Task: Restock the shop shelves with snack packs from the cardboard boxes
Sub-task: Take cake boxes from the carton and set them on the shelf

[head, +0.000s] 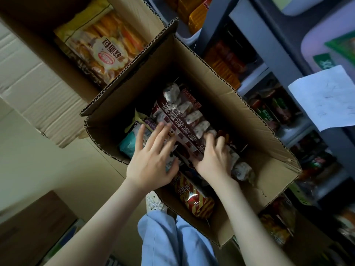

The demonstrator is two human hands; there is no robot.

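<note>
An open cardboard box (pixel 221 89) stands below me, with snack packs inside. On top lies a long dark-red pack (pixel 184 120) of small white-wrapped cakes. My right hand (pixel 213 158) grips its near end, fingers curled over the edge. My left hand (pixel 153 156) rests flat, fingers spread, on the packs beside it at the left. A red-and-yellow striped pack (pixel 194 198) sits under my wrists at the box's near side. A teal pack (pixel 128 144) shows at the left wall.
A second open box (pixel 38 20) at upper left holds a yellow pack of cakes (pixel 103 45). Grey shop shelves (pixel 269 60) with stocked snacks rise at the right, with a white paper (pixel 324 96) hanging there. My blue trouser leg (pixel 172 240) is below the box.
</note>
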